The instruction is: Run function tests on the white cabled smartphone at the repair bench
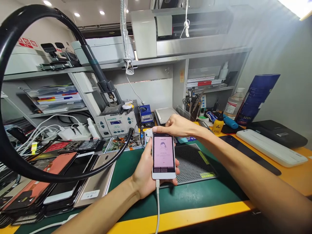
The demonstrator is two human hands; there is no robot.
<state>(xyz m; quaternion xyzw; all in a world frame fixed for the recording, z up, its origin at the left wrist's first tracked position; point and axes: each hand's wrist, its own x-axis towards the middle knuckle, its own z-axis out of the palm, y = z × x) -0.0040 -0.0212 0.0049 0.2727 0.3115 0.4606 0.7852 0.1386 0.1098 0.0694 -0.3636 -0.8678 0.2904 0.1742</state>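
Observation:
My left hand [143,175] is wrapped round a white smartphone [163,156], thumb along its left side and fingertips at its right. The phone is upright, facing me. Its lit screen shows a pink page with a line drawing of a person and small text I cannot read. A white charging cable [158,198] runs from its bottom edge towards me. At the top of the phone is my right hand [176,125], fingers curled in and thumb laid across the top edge by the left corner. I see nothing held in the right hand.
Several phones [70,175] lie at the left under a black flexible arm [104,170]. A perforated grey pad [195,162] lies on the green mat [190,195]. Behind stand a rework station [115,122] and a parts tray [122,141]. Bottles and a white device [270,148] are at the right.

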